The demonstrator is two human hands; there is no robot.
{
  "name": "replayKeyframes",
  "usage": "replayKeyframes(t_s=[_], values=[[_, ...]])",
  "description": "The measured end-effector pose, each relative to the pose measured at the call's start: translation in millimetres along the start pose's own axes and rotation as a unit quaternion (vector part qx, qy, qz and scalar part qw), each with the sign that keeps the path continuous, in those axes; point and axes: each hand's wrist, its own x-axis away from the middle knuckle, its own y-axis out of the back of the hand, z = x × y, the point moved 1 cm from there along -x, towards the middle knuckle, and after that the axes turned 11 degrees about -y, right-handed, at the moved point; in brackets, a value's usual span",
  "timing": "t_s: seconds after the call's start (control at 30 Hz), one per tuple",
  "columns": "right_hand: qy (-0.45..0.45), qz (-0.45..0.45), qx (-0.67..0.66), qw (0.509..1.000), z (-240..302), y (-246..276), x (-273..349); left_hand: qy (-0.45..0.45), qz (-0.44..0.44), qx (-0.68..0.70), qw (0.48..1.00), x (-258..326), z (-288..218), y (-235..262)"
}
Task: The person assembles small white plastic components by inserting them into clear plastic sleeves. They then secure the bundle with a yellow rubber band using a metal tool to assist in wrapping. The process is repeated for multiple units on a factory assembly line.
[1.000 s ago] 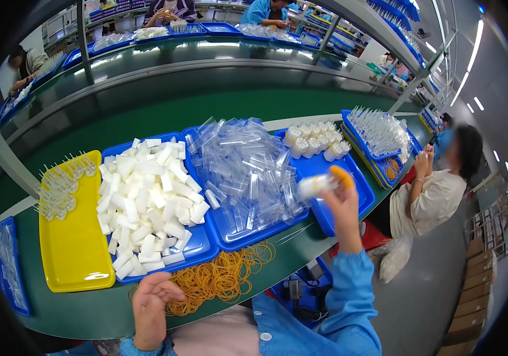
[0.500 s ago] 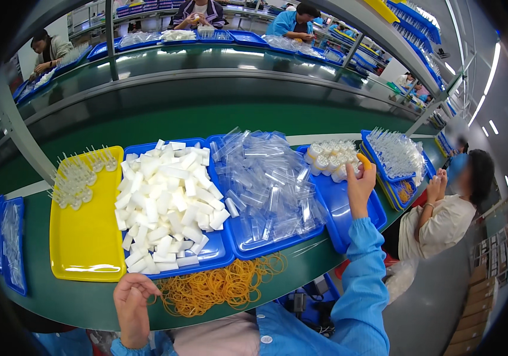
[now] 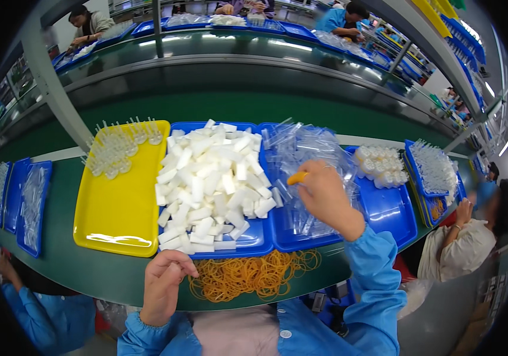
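In the head view, the bare right hand (image 3: 328, 199) hung over clear, slim plastic tubes (image 3: 292, 151), an orange rubber finger cover (image 3: 297, 178) on one finger.
Its fingers were bent; whether they gripped a tube could not be told. The left hand (image 3: 164, 282) was narrowly curled beside tan-orange rubber bands (image 3: 248, 279), its grip also unclear. The tubes, heaped in a blue plastic tray (image 3: 301, 242), seemed light, stiff, slippery and likely to crease if squeezed, best taken lightly mid-length; their crisscrossed neighbours got in the way. White foam blocks (image 3: 212, 184) lay to the left, a yellow plastic tray (image 3: 117, 207) beyond, white cylindrical pieces (image 3: 380, 166) to the right.
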Motion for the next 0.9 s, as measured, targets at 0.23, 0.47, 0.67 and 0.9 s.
replayKeyframes(t_s=[0.23,0.47,0.67,0.9], values=[[0.042,0.042,0.182,0.982,14.2,-51.8,0.4,-0.001,-0.026,0.013,1.000,5.8,-5.3,12.2],[0.048,0.089,0.197,0.975,24.1,-47.3,15.7,0.004,-0.027,0.013,1.000,6.7,-7.2,14.3],[0.054,0.085,0.162,0.982,28.4,-36.5,37.3,-0.006,-0.023,0.003,1.000,3.6,-17.8,26.2],[-0.093,-0.007,-0.097,0.991,53.9,13.2,75.6,-0.074,0.005,-0.188,0.979,-51.9,-51.9,62.9]])
